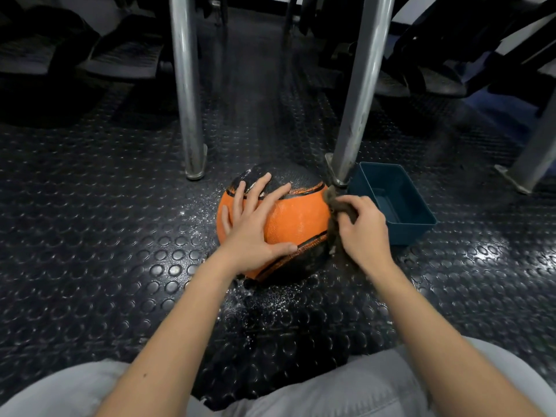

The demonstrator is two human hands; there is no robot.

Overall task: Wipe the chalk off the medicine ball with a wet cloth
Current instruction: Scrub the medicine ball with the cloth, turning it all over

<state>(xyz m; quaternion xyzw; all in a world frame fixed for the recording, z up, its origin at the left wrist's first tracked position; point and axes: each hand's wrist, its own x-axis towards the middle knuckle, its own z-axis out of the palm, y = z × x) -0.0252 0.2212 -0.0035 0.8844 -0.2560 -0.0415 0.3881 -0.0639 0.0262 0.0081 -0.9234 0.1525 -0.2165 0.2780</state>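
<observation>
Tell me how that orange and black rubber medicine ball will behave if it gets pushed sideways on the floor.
Round, so the orange and black medicine ball would probably roll; the left hand spread flat on it seems to steady it. Its pebbled surface likely grips well, though the white chalk dust may loosen that.

Brown cloth [332, 197] against medicine ball [296, 218]

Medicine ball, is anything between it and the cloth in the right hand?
Nothing visible. The right hand holds the cloth against the right of the medicine ball. The left hand rests on its top left, away from it. A metal post and a blue tub stand close behind, not between.
</observation>
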